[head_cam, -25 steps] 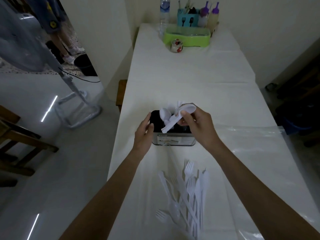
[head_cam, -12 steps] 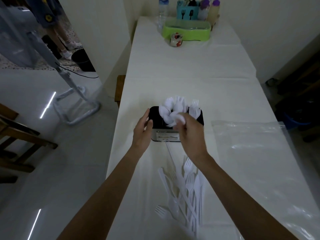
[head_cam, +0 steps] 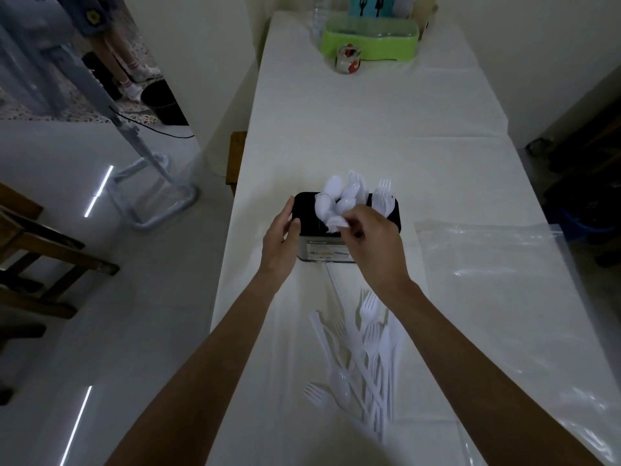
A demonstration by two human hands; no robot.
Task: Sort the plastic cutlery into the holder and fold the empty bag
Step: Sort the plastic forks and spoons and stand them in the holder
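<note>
A black cutlery holder (head_cam: 304, 206) stands on the white table. White plastic spoons (head_cam: 332, 193) stand in its middle section and white forks (head_cam: 383, 196) in its right section. My left hand (head_cam: 279, 240) rests against the holder's left side, fingers straight. My right hand (head_cam: 373, 243) is over the holder's front and pinches a white spoon (head_cam: 336, 223) by its bowl end. A loose pile of white plastic forks, spoons and knives (head_cam: 363, 358) lies on the table near me. The clear empty plastic bag (head_cam: 497, 297) lies flat to the right.
At the table's far end sit a green tray (head_cam: 369, 38), a small patterned cup (head_cam: 347, 58), a teal utensil pot (head_cam: 369, 5) and a clear bottle (head_cam: 316, 15). A wooden chair (head_cam: 50, 250) and a fan stand (head_cam: 151, 183) occupy the floor left; a person's legs (head_cam: 124, 65) are beyond.
My right hand has lowered a spoon from above the holder down among the other spoons. The forks in the right section came into view. My left hand stayed at the holder's side.
</note>
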